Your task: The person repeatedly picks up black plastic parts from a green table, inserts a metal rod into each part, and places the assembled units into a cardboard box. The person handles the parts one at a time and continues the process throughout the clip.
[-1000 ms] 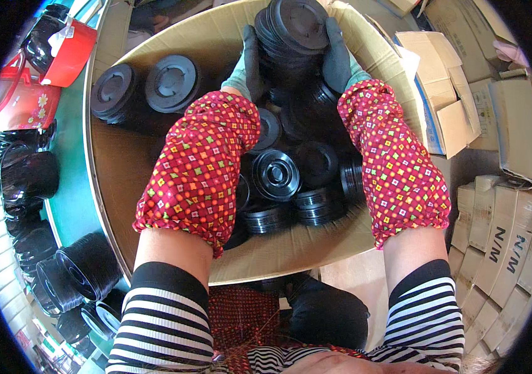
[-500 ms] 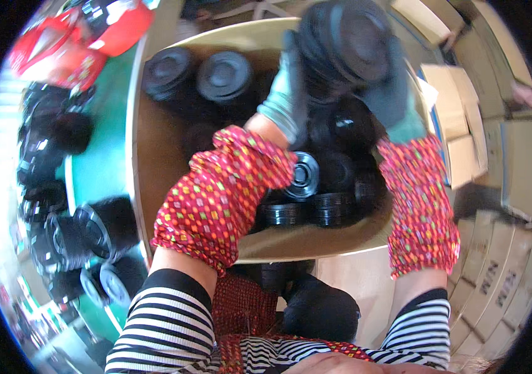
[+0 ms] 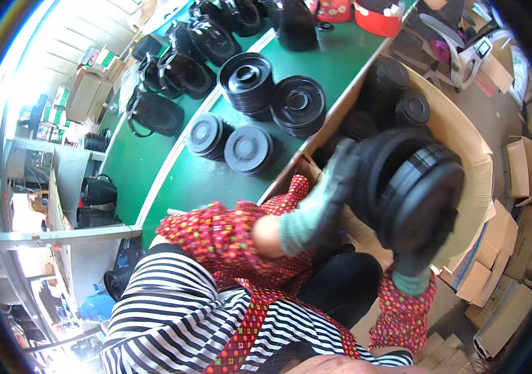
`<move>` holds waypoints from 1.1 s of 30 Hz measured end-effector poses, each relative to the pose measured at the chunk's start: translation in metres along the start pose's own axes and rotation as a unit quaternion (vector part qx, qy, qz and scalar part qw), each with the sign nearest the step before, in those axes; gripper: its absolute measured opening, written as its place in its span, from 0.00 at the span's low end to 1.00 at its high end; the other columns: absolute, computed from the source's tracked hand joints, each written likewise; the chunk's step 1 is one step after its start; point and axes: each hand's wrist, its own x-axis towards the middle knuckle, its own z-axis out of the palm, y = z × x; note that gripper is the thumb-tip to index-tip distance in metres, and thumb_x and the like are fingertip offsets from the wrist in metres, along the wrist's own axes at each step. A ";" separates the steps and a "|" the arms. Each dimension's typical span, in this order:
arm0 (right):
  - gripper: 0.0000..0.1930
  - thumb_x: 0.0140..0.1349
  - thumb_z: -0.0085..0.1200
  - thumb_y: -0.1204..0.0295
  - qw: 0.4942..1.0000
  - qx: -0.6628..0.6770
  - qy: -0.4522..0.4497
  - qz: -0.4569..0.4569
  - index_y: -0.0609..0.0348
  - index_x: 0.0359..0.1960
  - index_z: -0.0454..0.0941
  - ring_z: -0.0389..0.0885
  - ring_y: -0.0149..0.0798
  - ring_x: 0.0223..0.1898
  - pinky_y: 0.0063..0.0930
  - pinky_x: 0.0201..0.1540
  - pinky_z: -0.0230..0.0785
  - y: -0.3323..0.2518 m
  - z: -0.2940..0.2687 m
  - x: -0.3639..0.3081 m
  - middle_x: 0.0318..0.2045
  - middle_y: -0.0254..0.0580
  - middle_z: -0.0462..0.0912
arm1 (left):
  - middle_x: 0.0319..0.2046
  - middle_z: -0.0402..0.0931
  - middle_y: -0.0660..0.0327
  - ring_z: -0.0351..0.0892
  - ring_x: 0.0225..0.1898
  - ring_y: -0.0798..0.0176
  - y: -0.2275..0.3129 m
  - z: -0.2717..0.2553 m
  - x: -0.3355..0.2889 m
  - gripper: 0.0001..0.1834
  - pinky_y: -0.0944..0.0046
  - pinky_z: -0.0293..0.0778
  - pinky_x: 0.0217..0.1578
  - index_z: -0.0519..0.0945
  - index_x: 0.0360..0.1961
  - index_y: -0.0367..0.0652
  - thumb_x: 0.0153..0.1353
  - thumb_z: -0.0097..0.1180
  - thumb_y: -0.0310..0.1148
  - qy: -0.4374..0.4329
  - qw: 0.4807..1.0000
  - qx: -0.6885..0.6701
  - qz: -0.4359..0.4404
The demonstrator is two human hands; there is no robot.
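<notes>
A thick stack of round black plastic lids (image 3: 403, 187) is held sideways between my two gloved hands, over the near part of a big cardboard box. My left hand (image 3: 333, 187), in a pale green and black glove, is closed against the stack's left end. From below, my right hand (image 3: 425, 258) grips the right end; its fingers are partly hidden and blurred. More stacks of black lids (image 3: 413, 107) stand inside the cardboard box (image 3: 475, 140), partly covered by the held stack.
Left of the box runs a green table (image 3: 172, 181) bearing short lid stacks (image 3: 248, 149) and a row of shiny black pots (image 3: 185, 71). Red containers (image 3: 378, 17) sit at its far end. Flattened cartons (image 3: 481, 249) lie on the right, and a white chair frame (image 3: 462, 56) stands behind the box.
My hands have brought the lid stack from the far side of the box back toward my body. The view has swung left, showing more of the green table.
</notes>
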 end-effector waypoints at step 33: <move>0.30 0.77 0.57 0.55 0.884 0.348 -0.191 0.247 0.60 0.72 0.71 0.75 0.33 0.65 0.29 0.71 0.66 -0.206 0.286 0.111 0.66 0.38 0.77 | 0.68 0.75 0.53 0.74 0.66 0.56 0.095 -0.227 0.012 0.37 0.56 0.64 0.72 0.73 0.72 0.41 0.79 0.46 0.61 0.163 0.981 0.028 0.096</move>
